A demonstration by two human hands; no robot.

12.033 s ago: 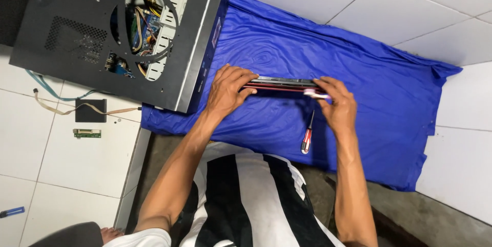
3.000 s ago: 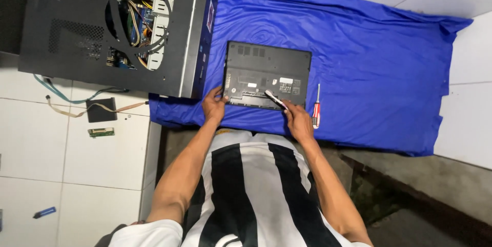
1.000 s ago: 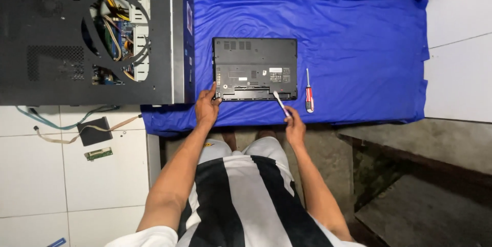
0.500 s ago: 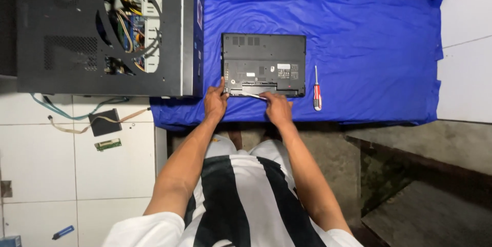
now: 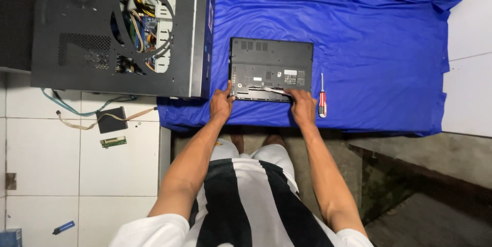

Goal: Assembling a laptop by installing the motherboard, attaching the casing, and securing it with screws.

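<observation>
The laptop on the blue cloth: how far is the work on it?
Done: laptop lies bottom up. In hand: left hand holds its near corner; right hand works a thin pale tool along the near edge. Left: base cover seems still on; screwdriver lies unused beside it.

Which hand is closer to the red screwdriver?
The right hand. It rests at the laptop's near edge, just beside the red screwdriver. The left hand grips the laptop's far corner, farther away.
</observation>
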